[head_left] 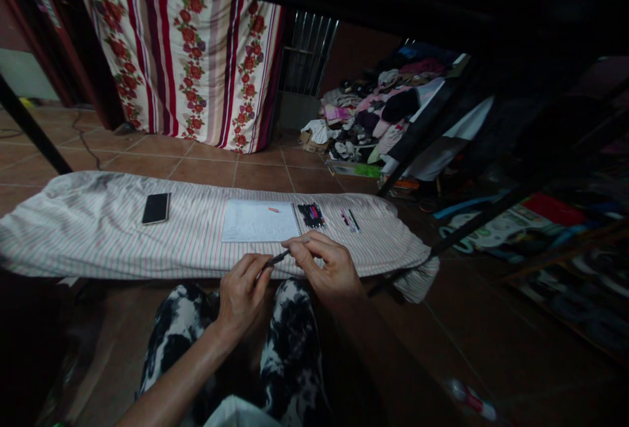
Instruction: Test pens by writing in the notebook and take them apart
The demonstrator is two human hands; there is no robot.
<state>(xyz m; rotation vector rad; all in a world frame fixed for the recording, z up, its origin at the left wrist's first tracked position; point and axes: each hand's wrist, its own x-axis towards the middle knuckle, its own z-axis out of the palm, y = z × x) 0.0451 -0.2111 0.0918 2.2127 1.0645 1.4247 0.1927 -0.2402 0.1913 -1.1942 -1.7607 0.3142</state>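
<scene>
A dark pen (278,258) is held between my two hands, over the front edge of the striped cloth. My left hand (244,286) pinches one end of it. The fingers of my right hand (322,264) are closed at the other end. Just beyond them lies a spiral notebook (255,221), its page facing up, with a small orange-and-white item (274,209) on it. To the notebook's right is a row of several dark pens (310,215), and farther right a smaller group of pens (350,221).
A black phone-like item (156,208) lies left on the striped cloth (108,217). Dark bars (403,165) slant up at the right. Behind are a flowered curtain (196,60) and a heap of clothes (378,109). A bottle (472,399) lies on the tiled floor at lower right.
</scene>
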